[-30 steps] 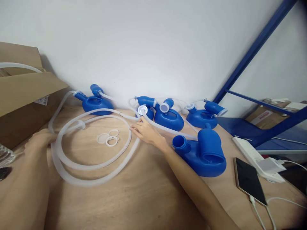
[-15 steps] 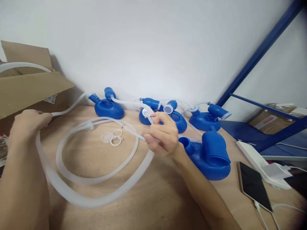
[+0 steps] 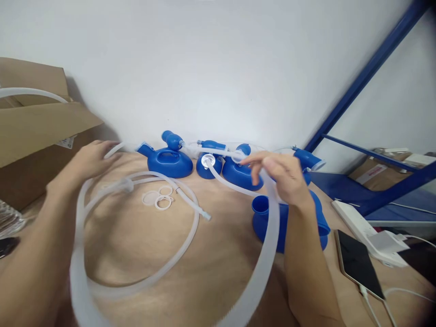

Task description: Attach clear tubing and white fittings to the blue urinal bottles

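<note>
Up and outward goes your right hand (image 3: 284, 179) since a moment ago, swinging away from the middle of the worktop (image 3: 218, 263) toward the blue vessels, and the thick translucent hose (image 3: 269, 245) has risen with it into a wide loop that now sweeps low across the view. You have that hose pinched between thumb and fingertips of the right hand, wrist bent, just in front of the nearest blue vessel (image 3: 264, 218), the one with the open round neck. Your left hand (image 3: 86, 159) has slid in from the cardboard box (image 3: 37, 136) and grips the other run of the same hose, fingers curled over it, close to the far-left blue vessel (image 3: 168, 161). Motion blur softens both hands and the lower arc of the hose.

Inside the loop, a thinner tube (image 3: 190, 200) lies flat on the worktop in its own curve, its free end resting near the middle. Three white rings (image 3: 158, 199) sit touching one another just beside it. Against the wall, more blue vessels (image 3: 238, 170) stand in a row with thin tubing joining them. On your right, a phone (image 3: 357, 263) lies face up on its cable, beside a white power strip (image 3: 361, 222), under the blue rack frame (image 3: 368, 77).
</note>
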Demonstrator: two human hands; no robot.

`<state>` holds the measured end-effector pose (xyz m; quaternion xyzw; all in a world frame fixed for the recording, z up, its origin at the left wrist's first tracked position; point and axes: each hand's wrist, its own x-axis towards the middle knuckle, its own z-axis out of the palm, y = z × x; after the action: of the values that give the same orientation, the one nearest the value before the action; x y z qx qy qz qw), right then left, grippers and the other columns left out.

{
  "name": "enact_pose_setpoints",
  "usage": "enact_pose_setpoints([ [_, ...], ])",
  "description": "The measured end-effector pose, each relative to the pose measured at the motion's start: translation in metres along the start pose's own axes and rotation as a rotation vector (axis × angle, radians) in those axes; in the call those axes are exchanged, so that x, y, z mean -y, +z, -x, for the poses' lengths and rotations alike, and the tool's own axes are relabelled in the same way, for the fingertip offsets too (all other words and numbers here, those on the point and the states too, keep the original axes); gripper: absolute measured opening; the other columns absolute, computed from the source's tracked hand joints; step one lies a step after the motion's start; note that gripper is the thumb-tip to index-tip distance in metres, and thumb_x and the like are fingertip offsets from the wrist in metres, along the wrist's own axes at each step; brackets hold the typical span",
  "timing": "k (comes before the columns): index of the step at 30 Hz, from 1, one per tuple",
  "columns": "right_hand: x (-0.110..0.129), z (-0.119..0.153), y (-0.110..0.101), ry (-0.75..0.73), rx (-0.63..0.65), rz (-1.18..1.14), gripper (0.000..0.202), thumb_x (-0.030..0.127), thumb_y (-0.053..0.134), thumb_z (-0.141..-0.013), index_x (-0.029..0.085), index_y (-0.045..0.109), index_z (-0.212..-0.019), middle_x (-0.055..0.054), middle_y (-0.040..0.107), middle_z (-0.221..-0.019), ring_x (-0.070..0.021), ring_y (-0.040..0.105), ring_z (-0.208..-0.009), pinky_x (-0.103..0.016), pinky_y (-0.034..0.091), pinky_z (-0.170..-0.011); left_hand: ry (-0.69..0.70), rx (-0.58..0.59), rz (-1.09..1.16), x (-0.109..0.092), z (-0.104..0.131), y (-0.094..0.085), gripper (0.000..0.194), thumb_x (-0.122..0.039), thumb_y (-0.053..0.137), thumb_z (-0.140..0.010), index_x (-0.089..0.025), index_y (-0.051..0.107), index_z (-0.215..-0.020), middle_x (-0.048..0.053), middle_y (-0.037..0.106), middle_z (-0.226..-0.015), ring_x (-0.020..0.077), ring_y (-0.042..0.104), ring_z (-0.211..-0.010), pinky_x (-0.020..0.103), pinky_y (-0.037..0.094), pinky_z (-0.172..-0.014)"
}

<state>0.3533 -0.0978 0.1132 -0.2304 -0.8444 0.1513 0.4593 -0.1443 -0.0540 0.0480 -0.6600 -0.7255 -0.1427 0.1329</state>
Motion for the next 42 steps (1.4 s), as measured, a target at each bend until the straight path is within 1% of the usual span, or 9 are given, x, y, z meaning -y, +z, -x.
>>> enact_pose_setpoints([
  [4,0.002,-0.019,0.04,0.2,0.314,0.116,0.027,0.041,0.061,-0.102,0.023,0.078,-0.114,-0.001,0.078,-0.091,-0.0165,0.072,-0.082,-0.029,0.052,-0.075,0.214,0.026,-0.08,-0.049,-0.05,0.024,0.062,-0.044,0.033,-0.105,-0.02,0.04,-0.161,0.017,0.035,-0.169,0.0362,0.035,-0.153,0.056,0.031,-0.122],
  [8,-0.023,-0.043,0.103,0.314,0.568,0.05,0.051,0.053,0.062,-0.1,0.026,0.063,-0.143,-0.007,0.075,-0.121,-0.0246,0.072,-0.111,-0.038,0.055,-0.097,0.304,0.234,-0.147,-0.054,-0.098,0.041,0.052,-0.037,0.053,-0.098,-0.02,0.061,-0.147,0.018,0.057,-0.152,0.0369,0.055,-0.134,0.053,0.04,-0.114],
  [13,-0.08,-0.074,0.177,0.477,0.334,0.164,0.075,0.048,0.063,-0.098,0.018,0.038,-0.161,-0.02,0.052,-0.154,-0.0384,0.052,-0.143,-0.056,0.042,-0.119,0.354,0.363,-0.167,-0.046,-0.134,0.052,0.039,-0.035,0.063,-0.09,-0.019,0.076,-0.122,0.015,0.071,-0.126,0.0294,0.067,-0.103,0.043,0.049,-0.1],
  [20,-0.149,-0.101,0.248,0.665,0.066,0.219,0.101,0.054,0.077,-0.085,0.008,0.03,-0.161,-0.026,0.026,-0.171,-0.0421,0.016,-0.163,-0.06,0.016,-0.131,0.278,0.278,-0.096,-0.049,-0.132,0.073,0.032,-0.032,0.055,-0.089,-0.018,0.074,-0.11,0.016,0.073,-0.13,0.0413,0.061,-0.122,0.074,0.029,-0.111],
  [26,-0.182,-0.104,0.268,0.619,-0.005,0.089,0.094,0.06,0.08,-0.081,0.016,0.044,-0.156,-0.018,0.045,-0.164,-0.0343,0.036,-0.157,-0.047,0.027,-0.13,0.227,0.147,-0.055,-0.058,-0.121,0.083,0.039,-0.039,0.042,-0.095,-0.018,0.074,-0.104,0.017,0.075,-0.124,0.0404,0.061,-0.128,0.065,0.027,-0.118],
  [30,-0.196,-0.108,0.269,0.601,0.022,0.058,0.094,0.058,0.083,-0.077,0.019,0.047,-0.155,-0.016,0.05,-0.16,-0.0348,0.044,-0.152,-0.048,0.033,-0.127,0.065,0.02,-0.004,-0.066,-0.116,0.084,0.058,-0.042,0.021,-0.104,-0.011,0.063,-0.129,0.024,0.075,-0.117,0.0366,0.068,-0.115,0.048,0.047,-0.102],
  [34,-0.204,-0.11,0.269,0.615,0.072,0.035,0.099,0.06,0.083,-0.075,0.021,0.043,-0.157,-0.017,0.043,-0.165,-0.0385,0.038,-0.155,-0.053,0.029,-0.128,-0.049,-0.085,0.051,-0.061,-0.107,0.077,0.067,-0.054,0.019,-0.104,-0.012,0.048,-0.148,0.023,0.07,-0.131,0.037,0.066,-0.12,0.044,0.05,-0.094],
  [38,-0.206,-0.108,0.269,0.619,0.074,0.026,0.102,0.06,0.083,-0.075,0.021,0.041,-0.159,-0.016,0.043,-0.165,-0.0383,0.036,-0.157,-0.052,0.028,-0.129,-0.137,0.037,-0.028,-0.041,-0.097,0.073,0.08,-0.072,0.025,-0.096,-0.011,0.066,-0.129,0.029,0.071,-0.126,0.0459,0.066,-0.118,0.049,0.051,-0.09],
  [42,-0.209,-0.107,0.27,0.593,0.065,-0.013,0.104,0.062,0.082,-0.075,0.02,0.038,-0.16,-0.016,0.042,-0.165,-0.0376,0.033,-0.158,-0.053,0.026,-0.13,-0.074,0.128,-0.04,-0.029,-0.099,0.074,0.08,-0.067,0.02,-0.097,-0.009,0.072,-0.113,0.029,0.075,-0.11,0.0454,0.068,-0.111,0.047,0.05,-0.09],
])
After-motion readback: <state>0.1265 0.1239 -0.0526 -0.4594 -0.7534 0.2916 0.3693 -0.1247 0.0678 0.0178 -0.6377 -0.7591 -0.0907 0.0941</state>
